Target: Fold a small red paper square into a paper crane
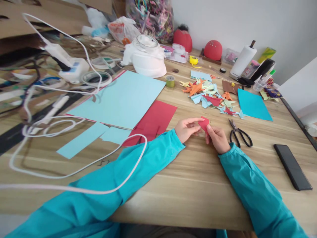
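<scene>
A small folded piece of red paper (204,123) is held up between my two hands, above the wooden table. My left hand (187,129) pinches its left edge with the fingertips. On the other side, the thumb and fingers of my right hand (218,138) close on its lower right. Just beyond lies a heap of folded paper cranes (210,92) in orange, red, blue and pale green. Black-handled scissors (239,134) rest to the right of my right hand, blades slightly apart. Red paper sheets (158,119) lie left of my left hand.
Light blue sheets (123,96) and cut strips (81,140) cover the left side. A white cable (138,158) loops across my left sleeve. A phone (293,167) lies at right, a bright blue sheet (255,105) behind. A yellow tape measure (193,60) sits near the wall.
</scene>
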Action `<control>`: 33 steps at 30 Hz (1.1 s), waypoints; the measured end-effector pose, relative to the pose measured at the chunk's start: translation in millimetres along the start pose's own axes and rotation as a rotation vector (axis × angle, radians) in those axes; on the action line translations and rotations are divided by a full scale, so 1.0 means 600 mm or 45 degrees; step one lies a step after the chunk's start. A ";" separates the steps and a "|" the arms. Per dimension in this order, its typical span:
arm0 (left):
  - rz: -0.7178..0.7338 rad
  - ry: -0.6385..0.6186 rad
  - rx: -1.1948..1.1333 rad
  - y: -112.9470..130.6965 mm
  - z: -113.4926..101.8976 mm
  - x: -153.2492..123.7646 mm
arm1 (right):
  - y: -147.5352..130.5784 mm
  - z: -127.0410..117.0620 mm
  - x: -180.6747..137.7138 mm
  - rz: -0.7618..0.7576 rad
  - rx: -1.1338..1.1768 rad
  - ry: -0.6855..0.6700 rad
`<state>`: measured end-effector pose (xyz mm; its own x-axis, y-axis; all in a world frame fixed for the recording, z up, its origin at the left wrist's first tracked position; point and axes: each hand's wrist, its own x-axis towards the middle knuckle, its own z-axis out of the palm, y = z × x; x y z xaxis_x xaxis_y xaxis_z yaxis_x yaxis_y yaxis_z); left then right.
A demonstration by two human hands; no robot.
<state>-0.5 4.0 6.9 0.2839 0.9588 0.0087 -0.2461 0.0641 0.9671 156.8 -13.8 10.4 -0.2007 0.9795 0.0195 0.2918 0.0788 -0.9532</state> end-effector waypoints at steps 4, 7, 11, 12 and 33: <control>0.024 0.019 -0.004 -0.001 0.001 0.000 | 0.001 -0.001 -0.001 0.031 0.055 0.002; 0.019 0.042 -0.028 -0.004 0.001 0.002 | 0.003 -0.001 -0.001 0.052 0.112 0.006; -0.016 0.113 -0.062 -0.006 0.003 0.005 | 0.001 0.001 0.001 0.039 0.157 0.020; -0.022 0.121 -0.060 -0.006 0.003 0.005 | 0.001 0.002 0.001 0.039 0.186 0.031; 0.047 -0.178 0.177 -0.011 0.006 -0.003 | 0.009 0.003 0.006 0.104 0.439 0.193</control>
<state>3.6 0.9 1.5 0.4052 0.9115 0.0705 -0.1310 -0.0184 0.9912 156.0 -10.2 4.9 -0.0419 0.9983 -0.0410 -0.0357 -0.0425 -0.9985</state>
